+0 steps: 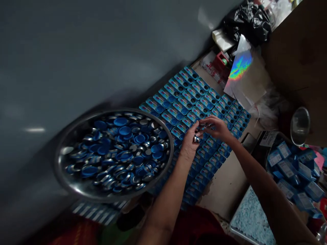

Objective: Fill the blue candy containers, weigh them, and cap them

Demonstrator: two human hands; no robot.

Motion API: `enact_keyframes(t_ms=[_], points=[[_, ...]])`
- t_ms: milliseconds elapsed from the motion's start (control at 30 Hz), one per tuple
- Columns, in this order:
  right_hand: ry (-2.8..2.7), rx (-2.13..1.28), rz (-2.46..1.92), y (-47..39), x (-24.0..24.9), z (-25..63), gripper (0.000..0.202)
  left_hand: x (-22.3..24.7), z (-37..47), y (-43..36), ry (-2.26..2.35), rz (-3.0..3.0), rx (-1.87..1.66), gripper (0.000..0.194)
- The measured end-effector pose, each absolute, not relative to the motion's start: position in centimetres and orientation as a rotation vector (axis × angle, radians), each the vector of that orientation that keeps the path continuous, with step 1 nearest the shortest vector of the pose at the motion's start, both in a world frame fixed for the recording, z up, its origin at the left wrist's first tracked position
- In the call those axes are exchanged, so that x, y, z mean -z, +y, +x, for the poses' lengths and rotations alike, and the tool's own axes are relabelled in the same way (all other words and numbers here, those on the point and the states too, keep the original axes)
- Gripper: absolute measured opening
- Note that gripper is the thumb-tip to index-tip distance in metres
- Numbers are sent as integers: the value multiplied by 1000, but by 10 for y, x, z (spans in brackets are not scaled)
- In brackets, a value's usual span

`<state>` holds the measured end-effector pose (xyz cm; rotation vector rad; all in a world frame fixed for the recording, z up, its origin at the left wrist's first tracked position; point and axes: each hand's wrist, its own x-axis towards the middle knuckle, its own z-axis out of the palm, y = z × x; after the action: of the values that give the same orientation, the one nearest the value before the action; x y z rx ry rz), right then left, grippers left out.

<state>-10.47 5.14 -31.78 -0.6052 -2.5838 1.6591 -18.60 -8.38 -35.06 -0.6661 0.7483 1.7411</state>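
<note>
My left hand (190, 140) is closed around a few small round metal tins (196, 139), their silvery edges showing at the fingers. Close against it, my right hand (216, 126) has its fingers bent toward the left fingertips; whatever lies between them is too dark and small to make out. Both hands are above rows of blue blister-like cards (178, 102), many with a round blue or dark spot at one end. To the left, a wide steel bowl (170, 160) is heaped with loose round tins (125, 131) in blue and silver.
An open box (270, 139) of small blue cartons (286, 166) stands at the right. Below it lies a container with pale blue contents (254, 216). Plastic sheets (251, 80), a red tape dispenser (221, 59) and a black bag (255, 23) crowd the far end, beside a grey wall.
</note>
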Motion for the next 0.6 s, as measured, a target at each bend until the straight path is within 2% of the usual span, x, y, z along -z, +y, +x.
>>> enact_keyframes(t_ms=[133,233,367,467,600], points=[[-2640,-1516,-594,48,321,-93,14,345,-193,-85,619,-649,-1610,15],[-2499,-1656,-648,58,321,-97,18,345,-195,-87,720,-606,-1595,16],[-2199,-1840,-1046,79,330,-115,24,350,-193,-86,835,-481,-1604,22],[-2266,-1594,-1282,94,342,-138,20,356,-188,-83,966,-386,-1641,33],[-2750,-969,-1230,102,346,-169,27,359,-185,-85,1143,-318,-1622,45]])
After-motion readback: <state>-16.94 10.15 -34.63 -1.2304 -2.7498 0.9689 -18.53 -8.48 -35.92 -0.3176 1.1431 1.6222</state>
